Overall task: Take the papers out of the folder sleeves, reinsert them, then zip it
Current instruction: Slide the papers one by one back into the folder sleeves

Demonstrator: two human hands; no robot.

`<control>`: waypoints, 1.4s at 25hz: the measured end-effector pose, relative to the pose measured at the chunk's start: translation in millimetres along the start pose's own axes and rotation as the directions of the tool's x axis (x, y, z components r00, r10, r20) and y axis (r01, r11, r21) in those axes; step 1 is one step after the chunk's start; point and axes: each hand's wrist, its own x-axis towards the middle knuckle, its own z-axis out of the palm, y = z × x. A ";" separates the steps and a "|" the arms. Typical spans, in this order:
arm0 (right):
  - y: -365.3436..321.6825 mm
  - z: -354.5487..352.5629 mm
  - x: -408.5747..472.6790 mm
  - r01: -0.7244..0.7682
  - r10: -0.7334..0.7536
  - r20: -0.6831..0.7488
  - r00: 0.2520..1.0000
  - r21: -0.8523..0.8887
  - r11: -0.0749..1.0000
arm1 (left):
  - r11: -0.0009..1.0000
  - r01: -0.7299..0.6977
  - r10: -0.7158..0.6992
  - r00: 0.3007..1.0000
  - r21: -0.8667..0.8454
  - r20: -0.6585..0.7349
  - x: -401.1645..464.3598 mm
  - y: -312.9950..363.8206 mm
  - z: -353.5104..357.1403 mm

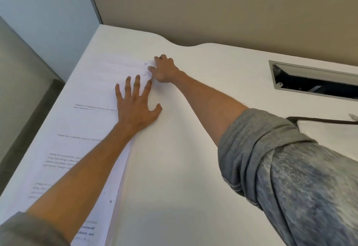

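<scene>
Several white printed papers [91, 121] lie overlapped in a row along the left side of the white table, some marked with handwritten numbers at their far corners. My left hand [138, 102] lies flat on them with fingers spread. My right hand [164, 69] reaches to the far right corner of the sheets, its fingers curled at the paper edge near the numbers 3 and 4. A dark-edged folder [325, 129] shows partly at the right, behind my right sleeve.
The white table [193, 149] has a curved far edge against a beige wall. A metal-framed cable opening [313, 80] sits at the back right. A grey partition stands to the left.
</scene>
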 end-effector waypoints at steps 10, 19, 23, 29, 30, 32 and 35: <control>-14.9 7.4 31.0 -0.023 0.027 -0.015 1.000 0.222 0.975 | 0.987 0.083 -0.081 0.996 -0.139 0.021 -0.7 9.4 8.6; 13.9 5.3 12.4 -0.139 0.244 -0.036 0.969 0.735 0.663 | 0.988 0.066 -0.071 0.997 -0.141 -0.034 -3.4 8.6 10.0; 30.4 8.4 2.4 -0.150 0.301 -0.060 0.952 0.765 0.627 | 0.982 0.077 -0.082 0.996 -0.173 -0.025 -4.3 6.8 8.3; 58.3 10.5 -26.3 -0.153 0.351 -0.073 0.933 0.805 0.574 | 0.955 0.065 -0.080 0.996 -0.289 -0.042 -3.4 3.4 5.8; 63.8 10.5 -34.2 -0.155 0.360 -0.076 0.930 0.807 0.570 | 0.954 0.064 -0.079 0.996 -0.293 -0.041 -2.4 2.5 6.5; 77.0 10.8 -52.5 -0.156 0.379 -0.085 0.921 0.813 0.562 | 0.953 0.058 -0.073 0.997 -0.297 -0.040 -0.8 1.8 7.3; 102.7 11.3 -83.4 -0.160 0.434 -0.102 0.895 0.835 0.527 | 0.952 0.035 -0.050 0.998 -0.304 -0.041 0.3 0.3 7.3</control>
